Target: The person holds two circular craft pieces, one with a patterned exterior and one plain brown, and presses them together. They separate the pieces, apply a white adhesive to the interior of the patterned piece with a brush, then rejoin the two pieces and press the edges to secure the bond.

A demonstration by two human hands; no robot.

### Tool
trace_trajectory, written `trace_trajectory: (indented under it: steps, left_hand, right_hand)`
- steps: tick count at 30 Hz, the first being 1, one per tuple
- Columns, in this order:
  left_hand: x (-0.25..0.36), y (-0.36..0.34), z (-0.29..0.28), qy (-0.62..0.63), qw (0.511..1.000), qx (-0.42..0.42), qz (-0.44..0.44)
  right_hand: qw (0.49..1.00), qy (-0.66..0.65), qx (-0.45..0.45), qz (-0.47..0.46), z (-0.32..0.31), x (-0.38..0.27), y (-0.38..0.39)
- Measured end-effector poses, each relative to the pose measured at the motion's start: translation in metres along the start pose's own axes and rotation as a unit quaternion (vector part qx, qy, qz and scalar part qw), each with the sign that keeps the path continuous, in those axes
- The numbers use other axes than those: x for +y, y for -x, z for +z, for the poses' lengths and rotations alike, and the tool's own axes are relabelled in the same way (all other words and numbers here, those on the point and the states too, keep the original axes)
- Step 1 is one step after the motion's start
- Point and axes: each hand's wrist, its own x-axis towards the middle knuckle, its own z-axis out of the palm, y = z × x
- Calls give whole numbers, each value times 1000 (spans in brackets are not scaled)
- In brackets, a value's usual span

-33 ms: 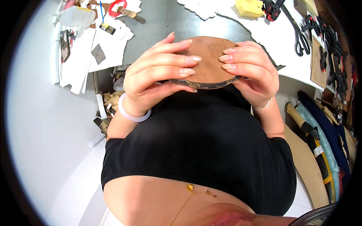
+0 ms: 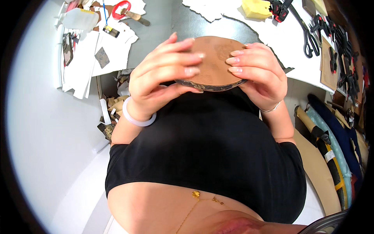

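Observation:
A round brown disc, which looks like leather, is held up in front of my chest. Dark patterned material covers its near side edge. On the left side my left hand grips it, thumb beneath the rim and fingers over the top, the fingertips a little blurred. My right hand clasps the opposite side, its fingertips resting on the brown face and its thumb hidden underneath. The disc's underside is out of sight.
Behind the disc lies a grey work surface with white sheets on it. Scissors, black clamps and a yellow sponge-like block are at the right. A red tape ring and patterned scrap sit left.
The disc has shifted very slightly up and left. My left fingers have moved a little on its face, while my right hand keeps nearly the same hold.

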Motion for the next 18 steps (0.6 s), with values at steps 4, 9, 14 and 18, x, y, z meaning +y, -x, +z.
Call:
trace_trajectory:
  steps: [4, 9, 14, 18]
  left_hand:
    - [2, 2, 15, 319, 915, 102, -222]
    - [-5, 2, 5, 518, 716, 66, -464]
    - [0, -18, 23, 437, 726, 111, -519]
    - [-18, -13, 24, 435, 728, 141, -510]
  right_hand:
    - [988, 126, -26, -87, -8, -8, -2]
    - [957, 201, -43, -203, -14, 0, 5]
    - [961, 239, -89, -110, -27, 0, 13]
    - [899, 434, 61, -13, -79, 37, 52]
